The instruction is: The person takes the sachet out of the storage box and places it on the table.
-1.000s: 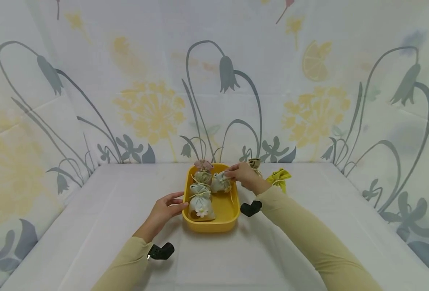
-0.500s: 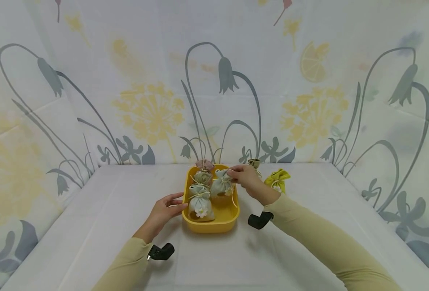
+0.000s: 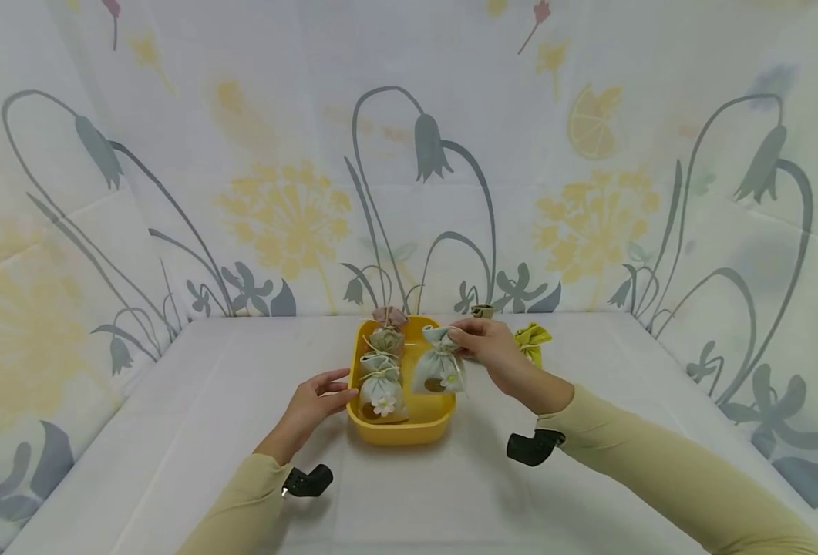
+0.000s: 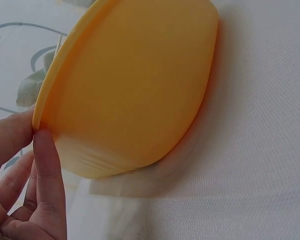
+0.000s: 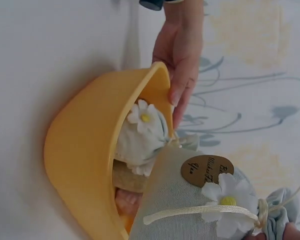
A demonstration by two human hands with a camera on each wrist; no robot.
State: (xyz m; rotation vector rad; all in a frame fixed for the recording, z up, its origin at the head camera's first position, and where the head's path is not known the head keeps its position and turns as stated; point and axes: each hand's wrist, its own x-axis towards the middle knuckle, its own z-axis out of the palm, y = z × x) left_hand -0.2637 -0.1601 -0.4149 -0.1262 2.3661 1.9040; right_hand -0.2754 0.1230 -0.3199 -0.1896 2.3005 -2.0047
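A pale blue-grey drawstring pouch, with a white flower and a brown oval label, hangs tilted over the right side of a yellow plastic tub. My right hand pinches it by its gathered top. At the tub's left rim, my left hand holds the edge between thumb and fingers, as the left wrist view shows. Inside, along the left side, stand another pale pouch with a white flower, an olive-beige pouch and a pink pouch. The right wrist view shows the held pouch partly covering the tub's opening.
Beyond my right hand, a brown pouch and a yellow-green pouch stand on the white-covered table, both partly hidden by the hand. A flower-printed cloth rises behind the table. Black wrist cameras sit under both wrists.
My right hand has lifted the pale pouch from the tub's back right and brought it nearer me and slightly right. My left hand stays at the rim.
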